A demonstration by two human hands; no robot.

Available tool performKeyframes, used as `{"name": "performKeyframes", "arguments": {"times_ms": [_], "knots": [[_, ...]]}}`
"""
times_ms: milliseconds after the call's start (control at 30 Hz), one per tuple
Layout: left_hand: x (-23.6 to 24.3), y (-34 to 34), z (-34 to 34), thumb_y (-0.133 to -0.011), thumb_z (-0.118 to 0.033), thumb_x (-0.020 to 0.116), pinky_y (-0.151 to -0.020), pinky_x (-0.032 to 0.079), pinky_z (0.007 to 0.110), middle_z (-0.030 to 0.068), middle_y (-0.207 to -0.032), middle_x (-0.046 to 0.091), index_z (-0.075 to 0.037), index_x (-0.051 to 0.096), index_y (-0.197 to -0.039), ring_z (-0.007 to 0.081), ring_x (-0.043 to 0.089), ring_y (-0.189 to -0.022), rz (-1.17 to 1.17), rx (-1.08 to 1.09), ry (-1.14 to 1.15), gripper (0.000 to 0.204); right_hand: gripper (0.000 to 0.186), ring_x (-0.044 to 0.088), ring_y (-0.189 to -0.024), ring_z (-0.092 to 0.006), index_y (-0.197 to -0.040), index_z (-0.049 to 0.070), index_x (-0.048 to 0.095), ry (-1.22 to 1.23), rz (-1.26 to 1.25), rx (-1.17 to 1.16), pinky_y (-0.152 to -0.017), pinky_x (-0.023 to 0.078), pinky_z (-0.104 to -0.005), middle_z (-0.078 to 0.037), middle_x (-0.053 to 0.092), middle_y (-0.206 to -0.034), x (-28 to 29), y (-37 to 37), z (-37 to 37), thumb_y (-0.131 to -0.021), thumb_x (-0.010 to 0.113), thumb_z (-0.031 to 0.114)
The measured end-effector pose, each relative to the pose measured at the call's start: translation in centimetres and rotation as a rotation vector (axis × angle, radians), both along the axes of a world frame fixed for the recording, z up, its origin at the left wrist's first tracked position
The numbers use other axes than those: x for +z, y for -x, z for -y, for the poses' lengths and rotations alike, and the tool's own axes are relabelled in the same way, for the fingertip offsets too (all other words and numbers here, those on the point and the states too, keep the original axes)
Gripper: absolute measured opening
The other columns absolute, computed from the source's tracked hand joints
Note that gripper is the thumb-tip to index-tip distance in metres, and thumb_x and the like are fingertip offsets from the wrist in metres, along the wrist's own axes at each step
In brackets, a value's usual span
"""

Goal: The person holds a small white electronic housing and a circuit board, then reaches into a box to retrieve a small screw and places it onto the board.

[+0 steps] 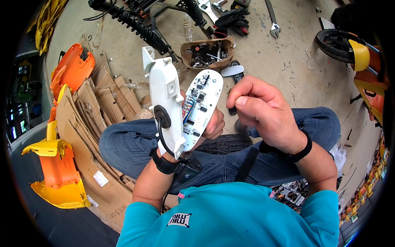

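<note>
My left hand [214, 124] is closed round an opened white plastic housing [168, 96] and the oval white circuit board [200, 108] beside it, both held up above my lap. Small dark chips dot the face of the board. Coloured wires [189, 111] run between board and housing. On the housing's outer side sits a black rubber grommet [161, 116], with a black cable bending down from it. Just right of the board, apart from it, my right hand [263, 111] has thumb and forefinger pinched together. Whatever may be between those fingertips is too small or hidden to make out.
Ahead stands a cardboard box [193, 66] of small parts, with black gloves [232, 20] and an adjustable wrench [272, 24] beyond. Flattened cardboard [103, 144] and orange-yellow plastic covers [59, 164] lie left. A black wheel [335, 45] stands at right.
</note>
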State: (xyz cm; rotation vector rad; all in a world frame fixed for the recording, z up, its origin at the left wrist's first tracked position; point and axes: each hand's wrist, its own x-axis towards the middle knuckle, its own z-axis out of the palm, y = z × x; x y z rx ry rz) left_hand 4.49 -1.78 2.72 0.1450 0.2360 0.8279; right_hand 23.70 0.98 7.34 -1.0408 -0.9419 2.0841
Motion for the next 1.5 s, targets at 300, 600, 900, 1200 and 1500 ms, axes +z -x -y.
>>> {"name": "performKeyframes", "arguments": {"times_ms": [300, 600, 900, 1200, 1500], "knots": [[-0.33, 0.16, 0.27, -0.089, -0.068, 0.023, -0.050, 0.021, 0.029, 0.0006, -0.057, 0.039, -0.001, 0.054, -0.071, 0.0127, 0.027, -0.051, -0.019, -0.033, -0.037, 0.076, 0.016, 0.047, -0.070, -0.0013, -0.100, 0.000, 0.063, -0.015, -0.015, 0.022, -0.063, 0.039, -0.0179, 0.003, 0.059, -0.078, 0.29, 0.21, -0.06, -0.092, 0.056, 0.011], [-0.29, 0.19, 0.24, -0.091, -0.062, 0.025, -0.051, 0.022, 0.028, 0.0019, -0.057, 0.043, -0.003, 0.055, -0.071, 0.0131, 0.027, -0.053, -0.054, -0.020, -0.051, 0.069, 0.017, 0.055, -0.078, -0.0039, -0.104, -0.001, 0.063, -0.029, -0.038, 0.026, -0.070, 0.045, -0.0203, -0.001, 0.064, -0.085, 0.49, 0.18, -0.24, -0.092, 0.058, 0.010], [-0.19, 0.13, 0.05, -0.090, -0.065, 0.024, -0.051, 0.021, 0.028, 0.0009, -0.055, 0.040, -0.003, 0.055, -0.068, 0.0130, 0.026, -0.052, -0.056, -0.039, -0.058, 0.073, 0.017, 0.044, -0.065, 0.0001, -0.103, 0.001, 0.064, 0.034, -0.031, 0.026, -0.056, 0.034, -0.0173, 0.005, 0.056, -0.075, 0.16, -0.02, -0.11, -0.092, 0.056, 0.012], [-0.11, 0.12, 0.14, -0.090, -0.068, 0.023, -0.051, 0.021, 0.028, -0.0007, -0.054, 0.036, -0.002, 0.054, -0.067, 0.0125, 0.026, -0.052, -0.065, -0.041, -0.052, 0.077, 0.017, 0.036, -0.058, 0.0007, -0.101, 0.002, 0.065, 0.006, -0.008, 0.012, -0.050, 0.028, -0.0176, 0.009, 0.048, -0.066, -0.27, 0.17, 0.04, -0.092, 0.057, 0.013], [0.03, 0.11, 0.21, -0.090, -0.066, 0.025, -0.050, 0.020, 0.028, -0.0001, -0.055, 0.038, -0.002, 0.055, -0.068, 0.0124, 0.026, -0.053, -0.064, -0.028, -0.021, 0.074, 0.017, 0.037, -0.060, 0.0004, -0.100, 0.002, 0.064, 0.021, -0.024, 0.009, -0.051, 0.029, -0.0177, 0.008, 0.049, -0.068, -0.14, 0.20, 0.03, -0.092, 0.057, 0.015]]}}
